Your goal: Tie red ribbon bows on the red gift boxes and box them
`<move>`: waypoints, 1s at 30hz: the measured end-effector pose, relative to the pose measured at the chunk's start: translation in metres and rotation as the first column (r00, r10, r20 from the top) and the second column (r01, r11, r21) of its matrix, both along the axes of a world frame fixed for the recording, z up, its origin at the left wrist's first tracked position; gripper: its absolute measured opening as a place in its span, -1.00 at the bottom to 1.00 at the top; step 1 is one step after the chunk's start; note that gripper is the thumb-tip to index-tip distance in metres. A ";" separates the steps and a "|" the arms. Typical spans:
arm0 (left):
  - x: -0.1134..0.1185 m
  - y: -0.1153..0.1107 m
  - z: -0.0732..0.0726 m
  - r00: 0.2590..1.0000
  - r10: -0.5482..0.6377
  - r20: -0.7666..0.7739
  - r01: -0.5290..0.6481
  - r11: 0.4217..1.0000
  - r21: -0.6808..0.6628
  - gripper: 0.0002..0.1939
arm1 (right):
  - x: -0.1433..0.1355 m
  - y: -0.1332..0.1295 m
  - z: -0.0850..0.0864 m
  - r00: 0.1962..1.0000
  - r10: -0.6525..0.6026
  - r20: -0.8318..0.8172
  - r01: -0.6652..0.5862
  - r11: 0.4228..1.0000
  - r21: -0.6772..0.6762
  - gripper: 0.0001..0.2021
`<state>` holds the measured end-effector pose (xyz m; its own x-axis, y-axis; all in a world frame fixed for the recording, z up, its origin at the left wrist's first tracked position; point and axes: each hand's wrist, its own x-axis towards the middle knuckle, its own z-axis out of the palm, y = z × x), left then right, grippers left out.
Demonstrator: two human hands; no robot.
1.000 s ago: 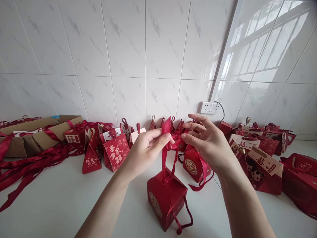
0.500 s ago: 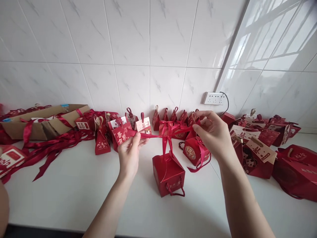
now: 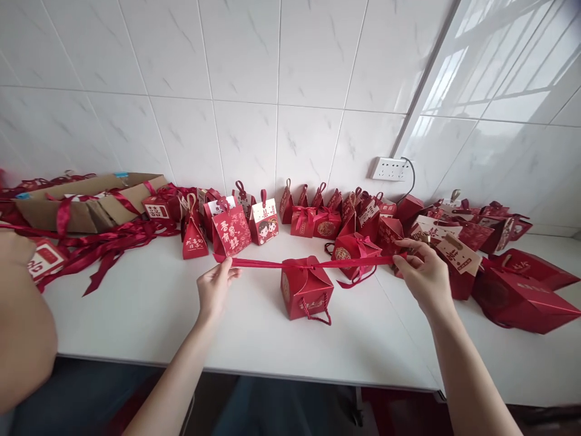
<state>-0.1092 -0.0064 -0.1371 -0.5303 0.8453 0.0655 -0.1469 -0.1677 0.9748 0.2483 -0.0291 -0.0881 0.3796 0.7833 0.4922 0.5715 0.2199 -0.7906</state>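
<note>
A red gift box (image 3: 307, 292) with a twisted cord handle sits on the white table. The red ribbon (image 3: 349, 263) runs across its top, stretched nearly level to both sides. Its left end is pinched between the thumb and fingers of my left hand (image 3: 216, 289). My right hand (image 3: 424, 274) pinches the other end, in front of the boxes on the right. Where the ribbon meets the box top, the flaps are drawn together; whether there is a knot is too small to tell.
Small red boxes (image 3: 231, 231) stand along the tiled wall. A cardboard box (image 3: 82, 212) and loose ribbons (image 3: 109, 254) lie left. Larger red boxes (image 3: 521, 297) are at right. Another person's arm (image 3: 22, 327) reaches in from the left edge. A power strip (image 3: 389, 169) is on the wall.
My hands have moved apart and lower, pulling the ribbon straight and tight over the box. The ribbon loops above the box are gone. The view has shifted, and the other person's arm shows more.
</note>
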 end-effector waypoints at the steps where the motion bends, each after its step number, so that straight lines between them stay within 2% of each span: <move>1: -0.004 -0.001 -0.002 1.000 0.004 -0.020 -0.004 1.000 -0.012 -0.72 | 0.001 -0.002 0.000 0.998 -0.017 -0.058 0.015 0.999 -0.035 -0.73; 4: -0.016 -0.004 -0.007 0.997 0.009 -0.082 -0.012 0.999 -0.038 -0.70 | 0.004 -0.010 -0.001 0.975 -0.030 -0.219 0.004 0.993 -0.119 -0.70; 6: -0.025 -0.008 -0.011 0.990 -0.001 -0.143 -0.006 0.998 -0.054 -0.67 | 0.009 -0.017 -0.005 0.967 -0.014 -0.253 -0.021 0.990 -0.139 -0.69; 9: -0.038 -0.011 -0.016 0.965 -0.057 -0.256 0.033 0.995 -0.094 -0.65 | 0.023 -0.030 -0.015 0.987 -0.005 -0.159 -0.038 0.964 -0.263 -0.66; 12: -0.043 -0.013 -0.014 0.922 -0.080 -0.379 0.042 0.993 -0.109 -0.64 | 0.033 -0.044 -0.027 0.992 0.120 0.030 -0.089 0.863 -0.497 -0.64; 14: -0.037 -0.012 -0.007 0.848 -0.042 -0.529 0.035 0.999 -0.024 -0.56 | 0.028 -0.048 -0.032 0.979 0.186 0.081 -0.114 0.834 -0.540 -0.64; 15: -0.029 -0.011 -0.002 0.785 -0.045 -0.617 0.075 0.997 0.022 -0.52 | 0.020 -0.048 -0.033 0.976 0.206 0.069 -0.142 0.843 -0.518 -0.64; 16: -0.020 -0.010 0.003 0.705 -0.102 -0.702 0.170 0.985 0.027 -0.53 | 0.009 -0.047 -0.034 0.971 0.233 0.044 -0.186 0.863 -0.470 -0.64; 17: -0.010 -0.009 0.008 0.625 -0.230 -0.746 0.310 0.950 -0.033 -0.57 | -0.005 -0.044 -0.035 0.949 0.314 -0.026 -0.296 0.862 -0.410 -0.63; 19: 0.012 -0.006 0.016 0.454 -0.572 -0.683 0.564 0.778 -0.276 -0.60 | -0.035 -0.035 -0.037 0.913 0.401 -0.081 -0.401 0.839 -0.368 -0.58; 20: 0.021 -0.005 0.019 0.408 -0.631 -0.659 0.611 0.725 -0.316 -0.60 | -0.048 -0.030 -0.038 0.900 0.424 -0.103 -0.431 0.826 -0.363 -0.55; 21: 0.029 -0.005 0.021 0.371 -0.679 -0.634 0.646 0.679 -0.348 -0.60 | -0.060 -0.026 -0.039 0.891 0.435 -0.129 -0.451 0.817 -0.360 -0.50; 24: 0.038 -0.007 0.023 0.313 -0.742 -0.593 0.700 0.602 -0.384 -0.60 | -0.081 -0.021 -0.044 0.878 0.440 -0.191 -0.479 0.799 -0.363 -0.42; 28: 0.034 -0.027 0.027 0.196 -0.861 -0.470 0.760 0.436 -0.482 -0.57 | -0.085 -0.030 -0.046 0.896 0.386 -0.219 -0.443 0.807 -0.390 -0.48; 30: 0.033 -0.040 0.032 0.173 -0.902 -0.396 0.754 0.380 -0.536 -0.58 | -0.084 -0.037 -0.046 0.913 0.346 -0.217 -0.407 0.814 -0.414 -0.51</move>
